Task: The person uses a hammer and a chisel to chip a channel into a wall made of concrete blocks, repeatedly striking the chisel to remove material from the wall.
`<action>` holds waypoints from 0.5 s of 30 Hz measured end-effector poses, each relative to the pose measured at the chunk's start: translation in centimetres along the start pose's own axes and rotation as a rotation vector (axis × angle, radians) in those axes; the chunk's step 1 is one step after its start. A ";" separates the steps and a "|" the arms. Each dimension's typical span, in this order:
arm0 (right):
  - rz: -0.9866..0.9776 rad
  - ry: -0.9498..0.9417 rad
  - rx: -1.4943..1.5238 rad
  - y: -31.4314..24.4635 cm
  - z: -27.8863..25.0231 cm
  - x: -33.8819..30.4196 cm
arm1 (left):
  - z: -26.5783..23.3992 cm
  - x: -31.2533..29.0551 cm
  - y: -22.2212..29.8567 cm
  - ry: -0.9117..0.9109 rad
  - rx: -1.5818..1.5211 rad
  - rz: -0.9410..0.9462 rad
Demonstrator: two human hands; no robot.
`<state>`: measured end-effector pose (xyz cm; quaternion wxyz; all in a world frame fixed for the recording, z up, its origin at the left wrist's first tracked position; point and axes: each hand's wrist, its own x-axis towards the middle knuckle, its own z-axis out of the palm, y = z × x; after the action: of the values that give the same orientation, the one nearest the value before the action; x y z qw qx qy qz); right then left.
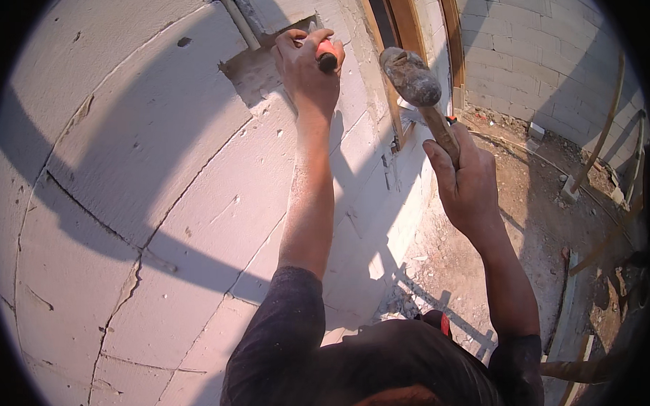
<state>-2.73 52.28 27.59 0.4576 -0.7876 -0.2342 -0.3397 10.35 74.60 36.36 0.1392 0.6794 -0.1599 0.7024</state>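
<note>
My left hand [308,76] is closed around a chisel with a red handle [324,48] and a dark butt end. Its tip goes toward the right side of a rectangular recess [251,78] cut in the pale block wall [194,157]; the hand hides part of the recess. In my right hand [469,181] is a club hammer [415,79], gripped by its wooden handle. The worn, dusty head is raised to the right of the chisel, apart from it. A grey conduit pipe [238,20] comes down to the recess's upper edge.
A wooden door frame [405,25] stands just right of the recess. Behind it rises another block wall [530,42]. Dirt ground [478,269] with rubble lies below at right, along with wooden poles [608,121] and planks [566,309].
</note>
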 end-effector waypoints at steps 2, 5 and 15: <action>0.197 0.000 0.111 3.0 -0.5 -2.6 | 1.6 -1.1 0.7 -0.060 -0.051 0.143; 0.507 0.082 0.287 8.0 -1.5 -6.6 | 5.1 -3.0 2.3 -0.288 -0.243 0.159; 0.795 0.062 0.465 22.1 -6.3 -8.5 | 12.4 -1.7 4.5 -0.175 0.013 0.347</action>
<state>4.65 35.77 11.00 0.7238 -0.6821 0.0296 -0.0997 19.88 65.43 34.80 -0.0028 0.7010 -0.2815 0.6552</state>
